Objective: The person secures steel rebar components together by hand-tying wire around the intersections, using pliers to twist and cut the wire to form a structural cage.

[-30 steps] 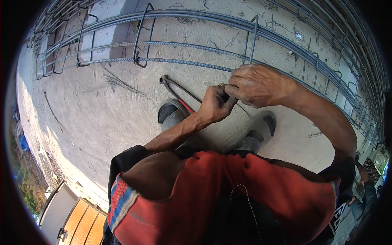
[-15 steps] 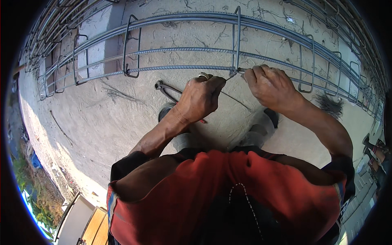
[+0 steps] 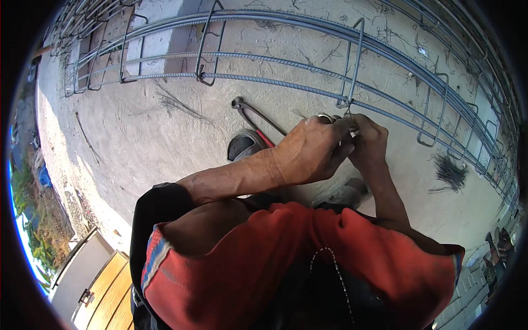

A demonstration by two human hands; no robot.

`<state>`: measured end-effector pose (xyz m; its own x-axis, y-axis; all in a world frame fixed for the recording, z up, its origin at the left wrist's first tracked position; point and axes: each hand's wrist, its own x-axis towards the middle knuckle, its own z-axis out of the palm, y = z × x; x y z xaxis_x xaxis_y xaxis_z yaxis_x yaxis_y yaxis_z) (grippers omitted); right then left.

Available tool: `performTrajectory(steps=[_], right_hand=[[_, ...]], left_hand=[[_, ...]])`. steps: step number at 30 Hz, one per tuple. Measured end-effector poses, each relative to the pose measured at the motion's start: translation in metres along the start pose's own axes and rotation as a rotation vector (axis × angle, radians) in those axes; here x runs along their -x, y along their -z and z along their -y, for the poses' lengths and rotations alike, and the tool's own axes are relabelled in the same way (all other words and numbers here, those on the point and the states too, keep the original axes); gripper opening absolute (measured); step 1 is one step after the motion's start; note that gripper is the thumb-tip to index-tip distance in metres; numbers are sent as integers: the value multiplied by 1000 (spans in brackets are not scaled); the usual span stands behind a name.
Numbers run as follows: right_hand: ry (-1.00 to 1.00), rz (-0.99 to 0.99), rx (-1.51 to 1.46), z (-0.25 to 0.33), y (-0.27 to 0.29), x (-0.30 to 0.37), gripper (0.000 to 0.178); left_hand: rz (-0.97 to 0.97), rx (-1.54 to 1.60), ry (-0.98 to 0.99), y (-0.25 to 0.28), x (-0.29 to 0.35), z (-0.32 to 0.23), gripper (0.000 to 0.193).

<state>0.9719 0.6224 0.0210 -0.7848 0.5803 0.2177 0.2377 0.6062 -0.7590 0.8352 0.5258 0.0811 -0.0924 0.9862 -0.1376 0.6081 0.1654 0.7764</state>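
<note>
My left hand (image 3: 316, 148) and my right hand (image 3: 369, 140) meet just on my side of a rebar cage (image 3: 269, 81). Thin tie wire (image 3: 348, 110) runs from the cage's near bar, at the foot of a square stirrup (image 3: 357, 60), down into my pinched fingers. Both hands are closed at the wire; their fingertips overlap and partly hide it. A ring (image 3: 326, 117) shows on my left hand. On the floor left of my hands lies a pair of long-handled pincers (image 3: 254, 118) with red grips, partly hidden by my left arm.
A bundle of dark tie wire (image 3: 451, 173) lies on the floor at right, with loose wires (image 3: 179, 103) at left. A concrete block (image 3: 151, 47) stands behind the cage. More rebar cages (image 3: 473, 52) line the far side. My boot (image 3: 246, 144) is near the pincers.
My hands have come together, the right one turning below the bar with its forearm now steeper. The view has shifted, so the cage appears farther left and tilted.
</note>
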Motion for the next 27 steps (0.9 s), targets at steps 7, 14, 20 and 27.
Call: performTrajectory(steps=[7, 14, 20, 27], right_hand=[[-245, 73, 235, 0, -14, -10, 30], [-893, -15, -806, 17, -23, -5, 49], [-858, 274, -881, 23, -27, 27, 64], [-243, 863, -318, 50, -12, 2, 80]], left_hand=[[-61, -274, 216, 2, 73, 101, 48], [162, -550, -73, -2, 85, 156, 54], [393, -439, -248, 4, 76, 170, 25], [283, -328, -526, 17, 65, 82, 29]])
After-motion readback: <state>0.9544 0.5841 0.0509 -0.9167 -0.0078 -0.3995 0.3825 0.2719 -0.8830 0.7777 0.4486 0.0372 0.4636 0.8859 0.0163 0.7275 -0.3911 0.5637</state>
